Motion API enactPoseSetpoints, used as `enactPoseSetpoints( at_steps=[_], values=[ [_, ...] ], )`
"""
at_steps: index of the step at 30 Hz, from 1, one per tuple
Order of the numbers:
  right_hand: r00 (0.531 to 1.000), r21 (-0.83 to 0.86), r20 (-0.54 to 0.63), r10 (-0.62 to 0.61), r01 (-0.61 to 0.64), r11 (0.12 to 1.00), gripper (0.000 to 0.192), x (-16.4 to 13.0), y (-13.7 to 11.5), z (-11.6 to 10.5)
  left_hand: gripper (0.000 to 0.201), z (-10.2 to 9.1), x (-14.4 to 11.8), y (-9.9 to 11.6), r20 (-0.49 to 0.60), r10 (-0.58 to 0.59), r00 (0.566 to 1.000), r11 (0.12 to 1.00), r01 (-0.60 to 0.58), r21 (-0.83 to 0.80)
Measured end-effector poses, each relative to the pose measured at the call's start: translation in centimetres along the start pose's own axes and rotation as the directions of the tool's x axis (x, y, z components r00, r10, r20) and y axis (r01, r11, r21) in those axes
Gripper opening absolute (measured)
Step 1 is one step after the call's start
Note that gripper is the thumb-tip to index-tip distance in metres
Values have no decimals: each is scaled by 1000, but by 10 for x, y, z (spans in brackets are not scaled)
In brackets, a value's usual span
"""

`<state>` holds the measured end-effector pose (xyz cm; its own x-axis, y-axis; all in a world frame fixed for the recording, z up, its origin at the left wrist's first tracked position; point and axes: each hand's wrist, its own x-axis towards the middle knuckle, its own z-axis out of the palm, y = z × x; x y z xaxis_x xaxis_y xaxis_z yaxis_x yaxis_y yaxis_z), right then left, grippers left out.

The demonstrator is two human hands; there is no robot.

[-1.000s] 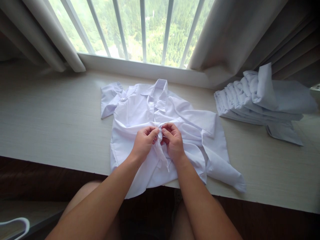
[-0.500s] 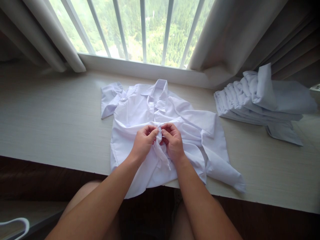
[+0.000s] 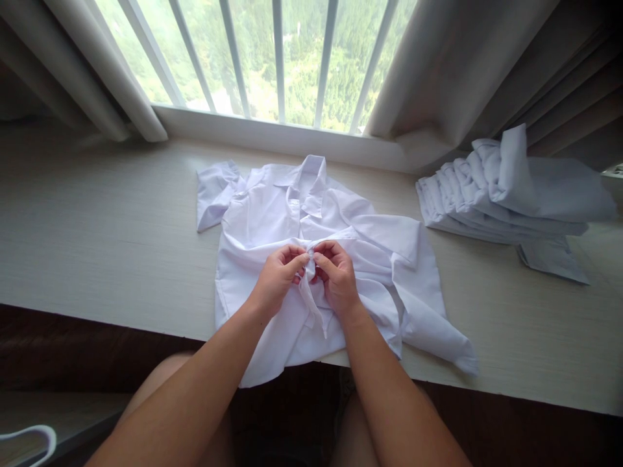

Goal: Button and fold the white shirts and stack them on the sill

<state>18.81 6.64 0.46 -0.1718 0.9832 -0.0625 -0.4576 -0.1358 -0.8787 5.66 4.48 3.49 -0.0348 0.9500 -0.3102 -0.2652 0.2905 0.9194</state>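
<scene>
Near: left hand [image 3: 278, 277] and right hand [image 3: 337, 275], fingertips pinching front placket of white shirt [image 3: 272, 214]. Shirt spread on pale wood-grain ledge [image 3: 97, 227], hem over near edge. Right: stack of folded white shirts [image 3: 506, 194]. Far: barred window [image 3: 272, 58], beige curtains [image 3: 452, 65].

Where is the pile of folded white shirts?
In the head view, the pile of folded shirts sits at the right on the pale counter, beside the curtain, apart from the spread shirt.
</scene>
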Motion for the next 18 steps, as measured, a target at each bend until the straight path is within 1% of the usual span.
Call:
enactPoseSetpoints(
  at_steps=[2,5,9,12,15,18],
  values=[
    [1000,32,-12,24,-24,999,19,0,-1,0,25,-2,0,2,26,-10,1000,999,9,33],
    [997,138,-58,54,-46,989,22,1,-4,0,26,-3,0,4,74,-26,997,993,18,114],
    [979,269,-194,61,-6,963,27,5,-8,-2,25,-3,-2,4,128,-57,990,971,25,236],
    [959,313,-273,74,16,950,30,8,-10,-5,24,-3,-4,3,179,-90,980,941,25,338],
    [952,344,-285,111,-7,939,29,10,-11,-9,22,-4,-7,3,236,-100,967,904,-12,428],
    [942,328,-326,78,35,944,23,12,-10,-10,19,-7,-10,4,322,-120,939,866,-59,496]
  ],
)
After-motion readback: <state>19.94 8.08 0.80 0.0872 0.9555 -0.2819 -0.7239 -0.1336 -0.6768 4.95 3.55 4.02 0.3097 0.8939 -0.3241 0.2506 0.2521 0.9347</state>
